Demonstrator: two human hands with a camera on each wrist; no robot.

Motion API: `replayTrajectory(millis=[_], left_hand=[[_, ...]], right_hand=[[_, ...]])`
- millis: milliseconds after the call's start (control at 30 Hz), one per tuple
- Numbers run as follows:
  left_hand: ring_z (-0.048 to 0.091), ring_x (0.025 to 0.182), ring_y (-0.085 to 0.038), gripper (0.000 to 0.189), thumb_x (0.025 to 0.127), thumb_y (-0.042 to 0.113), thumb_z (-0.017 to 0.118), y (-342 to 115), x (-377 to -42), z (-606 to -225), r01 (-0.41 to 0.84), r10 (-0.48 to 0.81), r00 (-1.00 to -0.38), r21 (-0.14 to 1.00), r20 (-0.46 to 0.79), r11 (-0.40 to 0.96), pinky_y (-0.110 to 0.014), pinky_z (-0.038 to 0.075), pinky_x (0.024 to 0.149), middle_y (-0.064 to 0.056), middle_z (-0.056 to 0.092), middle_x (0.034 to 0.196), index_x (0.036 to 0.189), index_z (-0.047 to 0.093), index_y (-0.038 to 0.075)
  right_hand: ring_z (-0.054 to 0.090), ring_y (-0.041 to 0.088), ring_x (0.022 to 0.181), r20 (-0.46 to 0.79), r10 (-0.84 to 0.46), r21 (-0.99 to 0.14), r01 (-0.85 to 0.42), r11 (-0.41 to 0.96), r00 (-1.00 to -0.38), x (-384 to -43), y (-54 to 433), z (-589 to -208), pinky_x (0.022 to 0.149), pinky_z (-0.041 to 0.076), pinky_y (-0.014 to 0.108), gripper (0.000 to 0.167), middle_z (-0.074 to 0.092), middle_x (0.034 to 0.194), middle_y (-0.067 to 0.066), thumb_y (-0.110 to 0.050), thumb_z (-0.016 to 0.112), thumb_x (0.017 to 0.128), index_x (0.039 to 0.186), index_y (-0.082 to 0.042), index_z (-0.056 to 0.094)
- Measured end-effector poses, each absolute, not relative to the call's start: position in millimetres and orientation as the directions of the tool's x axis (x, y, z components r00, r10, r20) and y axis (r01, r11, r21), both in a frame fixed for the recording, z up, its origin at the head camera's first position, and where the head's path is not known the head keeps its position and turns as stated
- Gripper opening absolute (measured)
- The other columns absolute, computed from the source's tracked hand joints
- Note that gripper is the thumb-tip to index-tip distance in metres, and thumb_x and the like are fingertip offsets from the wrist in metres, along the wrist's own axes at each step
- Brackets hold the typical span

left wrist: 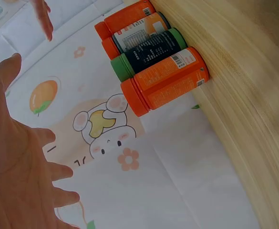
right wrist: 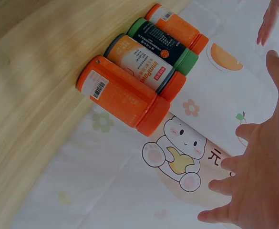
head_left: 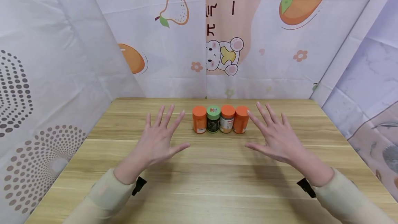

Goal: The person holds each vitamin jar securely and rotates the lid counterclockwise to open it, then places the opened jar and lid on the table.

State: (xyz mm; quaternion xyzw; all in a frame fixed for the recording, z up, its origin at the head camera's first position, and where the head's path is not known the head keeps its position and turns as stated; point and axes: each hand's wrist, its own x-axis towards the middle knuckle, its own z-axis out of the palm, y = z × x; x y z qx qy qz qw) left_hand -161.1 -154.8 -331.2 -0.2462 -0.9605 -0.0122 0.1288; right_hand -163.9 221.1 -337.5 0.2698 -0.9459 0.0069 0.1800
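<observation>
Several bottles stand upright in a row near the table's back edge. At the row's left end is an orange bottle [head_left: 199, 120] with an orange cap; beside it is a dark bottle [head_left: 213, 124] with a green cap. A white-labelled bottle [head_left: 226, 123] with an orange cap follows, then another all-orange bottle [head_left: 240, 122]. My left hand [head_left: 157, 141] hovers left of the row, fingers spread and holding nothing. On the other side my right hand [head_left: 278, 139] is spread likewise, its index fingertip overlapping the right-end bottle in the head view. Both wrist views show the bottles' printed labels.
The wooden table [head_left: 214, 182] stretches in front of the bottles. Behind it hangs a white curtain [head_left: 177, 51] printed with fruit and a bear. Dotted cloth [head_left: 46, 113] hangs on the left, and a marble-patterned sheet [head_left: 367, 78] covers the right side.
</observation>
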Motion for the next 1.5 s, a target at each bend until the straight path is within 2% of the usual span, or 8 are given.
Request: replayTrajectory(millis=[200,400,767,933,1133,1500], left_hand=[[0.001,0.145,-0.04,0.093,0.086,0.075,0.043,-155.3,-166.0,-329.9,0.474,0.467,-0.848,-0.036,0.252,0.88,-0.073,0.008,0.104,-0.014,0.004,0.161,0.157,0.012,0.024],[0.005,0.145,-0.041,0.093,0.086,0.076,0.042,-156.4,-171.9,-330.4,0.472,0.462,-0.847,-0.03,0.262,0.881,-0.073,0.01,0.103,-0.013,0.004,0.161,0.157,0.011,0.025],[0.002,0.145,-0.04,0.091,0.087,0.072,0.046,-154.2,-185.8,-335.2,0.462,0.445,-0.859,0.006,0.252,0.887,-0.074,0.011,0.102,-0.013,0.003,0.161,0.157,0.015,0.022],[0.002,0.145,-0.039,0.091,0.088,0.073,0.043,-151.3,-193.8,-339.4,0.445,0.426,-0.872,0.031,0.24,0.895,-0.073,0.011,0.103,-0.011,-0.001,0.161,0.157,0.013,0.023],[-0.003,0.146,-0.037,0.091,0.089,0.073,0.041,-147.0,-203.7,-346.3,0.443,0.416,-0.888,0.128,0.194,0.887,-0.071,0.006,0.105,-0.011,-0.005,0.161,0.158,0.007,0.023],[-0.002,0.146,-0.034,0.088,0.092,0.069,0.04,-143.3,-225.2,-367.1,0.435,0.4,-0.9,0.356,0.172,0.827,-0.069,0.006,0.106,-0.011,-0.001,0.161,0.157,0.002,0.024]], right_hand=[[0.013,0.042,0.143,0.33,-0.508,0.079,-0.513,0.855,-0.796,-168.9,218.5,-331.2,0.1,0.02,0.073,0.095,0.006,0.161,0.015,-0.069,0.057,0.083,0.155,-0.017,0.024],[0.014,0.043,0.143,0.313,-0.509,0.076,-0.513,0.855,-0.802,-173.9,216.4,-330.4,0.101,0.019,0.073,0.096,0.009,0.16,0.016,-0.069,0.057,0.083,0.156,-0.018,0.022],[0.011,0.042,0.143,0.28,-0.524,0.066,-0.529,0.846,-0.804,-184.1,207.1,-330.8,0.103,0.017,0.071,0.094,0.005,0.161,0.013,-0.07,0.055,0.084,0.155,-0.018,0.023],[0.01,0.041,0.144,0.275,-0.526,0.058,-0.532,0.844,-0.805,-188.2,203.4,-332.7,0.103,0.016,0.071,0.095,0.005,0.161,0.013,-0.071,0.054,0.084,0.155,-0.018,0.022],[0.012,0.041,0.144,0.284,-0.537,0.058,-0.545,0.837,-0.794,-192.3,200.9,-336.0,0.104,0.016,0.071,0.094,0.007,0.161,0.014,-0.072,0.053,0.084,0.156,-0.021,0.019],[0.013,0.04,0.143,0.279,-0.554,0.05,-0.564,0.824,-0.784,-197.4,196.3,-340.1,0.104,0.019,0.069,0.095,0.005,0.161,0.012,-0.071,0.054,0.084,0.155,-0.016,0.023]])
